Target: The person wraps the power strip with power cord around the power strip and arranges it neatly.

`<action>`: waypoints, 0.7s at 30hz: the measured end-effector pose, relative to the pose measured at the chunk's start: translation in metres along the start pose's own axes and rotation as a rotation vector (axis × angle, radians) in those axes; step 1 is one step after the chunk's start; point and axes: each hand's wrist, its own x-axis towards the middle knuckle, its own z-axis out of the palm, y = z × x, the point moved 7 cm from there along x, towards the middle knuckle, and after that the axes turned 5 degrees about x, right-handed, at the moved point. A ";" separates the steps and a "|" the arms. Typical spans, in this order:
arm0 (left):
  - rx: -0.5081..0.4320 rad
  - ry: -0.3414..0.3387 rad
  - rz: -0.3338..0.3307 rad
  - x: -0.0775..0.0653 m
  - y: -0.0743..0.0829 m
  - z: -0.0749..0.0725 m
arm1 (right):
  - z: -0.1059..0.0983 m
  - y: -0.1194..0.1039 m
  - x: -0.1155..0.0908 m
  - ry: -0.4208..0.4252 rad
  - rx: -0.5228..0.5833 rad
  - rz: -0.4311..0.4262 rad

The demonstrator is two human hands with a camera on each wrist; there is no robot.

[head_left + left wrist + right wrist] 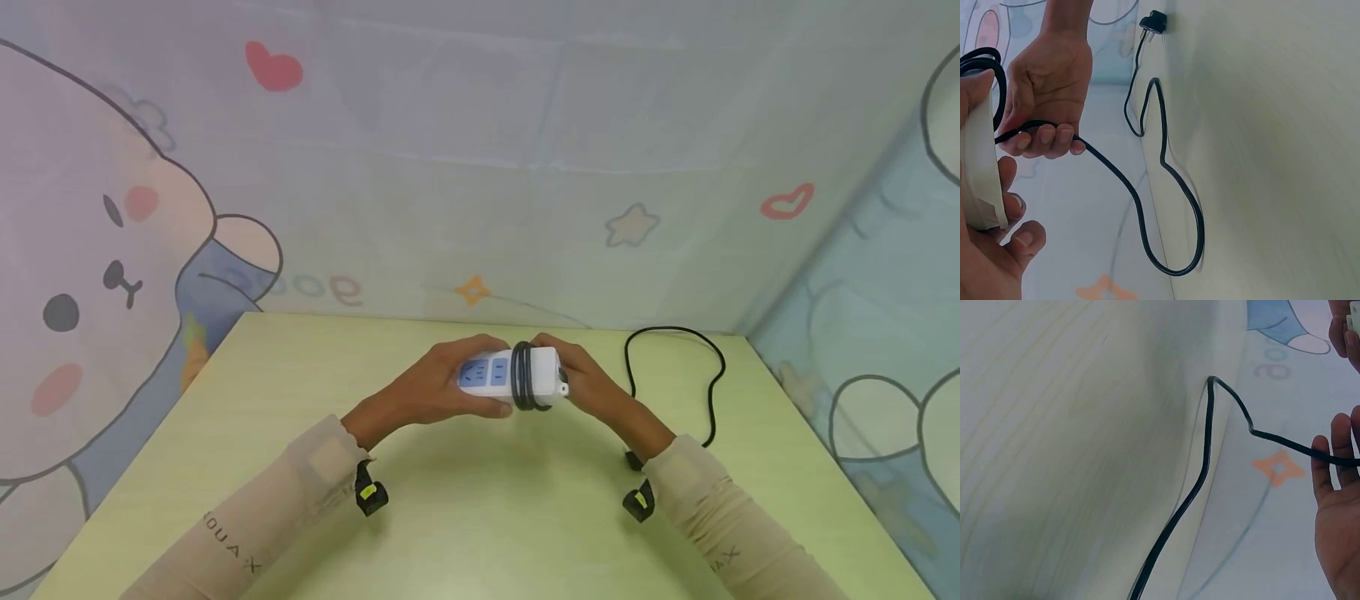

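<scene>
My left hand point(427, 385) grips a white power strip point(542, 372) by one end, thumb along the near side, with its blue socket faces turned up. Several turns of black cord point(521, 379) are wound round the strip's other end. At that end is my right hand point(594, 387), partly hidden behind the strip. The left wrist view shows the right hand's fingers point(1054, 140) curled under the cord, which runs across them from the strip. From there the loose cord point(1141, 212) hangs in a loop and leads to a black plug point(1155, 22) on the table.
Both hands are above a pale wood-grain table point(480, 525). A cartoon-printed cloth point(465, 167) stands behind the table's far edge and along the sides. Black wrist cameras point(370, 493) are strapped at both sleeves. Loose cord lies towards the right of the table.
</scene>
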 end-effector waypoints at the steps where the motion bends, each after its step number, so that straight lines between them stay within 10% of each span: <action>1: 0.001 0.009 -0.001 0.000 0.000 -0.001 | 0.000 0.002 -0.002 -0.005 0.025 0.000; 21: 0.024 0.187 -0.067 -0.005 -0.009 -0.009 | 0.015 0.012 -0.005 0.105 -0.146 0.211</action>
